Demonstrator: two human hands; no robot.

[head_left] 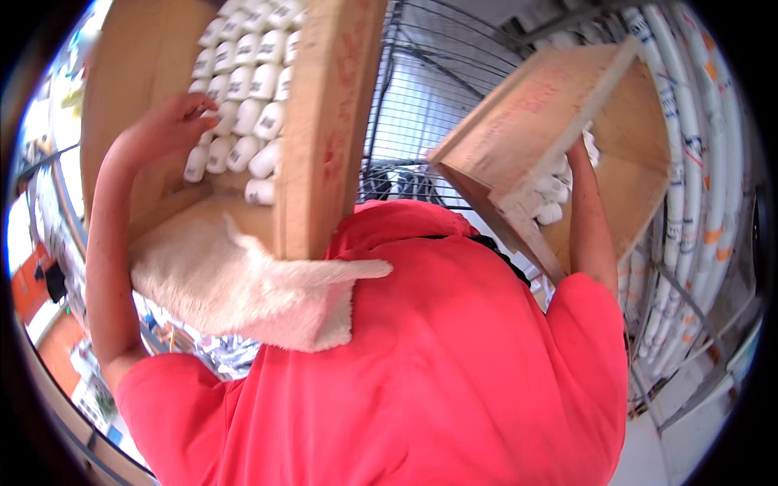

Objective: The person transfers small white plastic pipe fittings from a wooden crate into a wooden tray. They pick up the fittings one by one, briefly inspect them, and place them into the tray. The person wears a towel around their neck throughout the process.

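Note:
In the wooden box on the left [328,121], short white cylindrical pieces [243,81], like plastic pipe fittings with dark print, lie in close rows. My left hand [174,121] is over the left side of these rows, fingers curved, with a gap between thumb and fingertips. I see nothing held in it. A second wooden box [535,105] stands tilted at the right, with loose white fittings [551,194] inside. My right hand [578,152] reaches into it, beside a white piece [592,150]; its fingers are mostly hidden.
A cream fluffy cloth [251,292] drapes over the near edge of the left box. Behind and between the boxes is a black wire rack [438,73]. Long white pipes [689,162] stand at the far right, by a metal frame [689,304].

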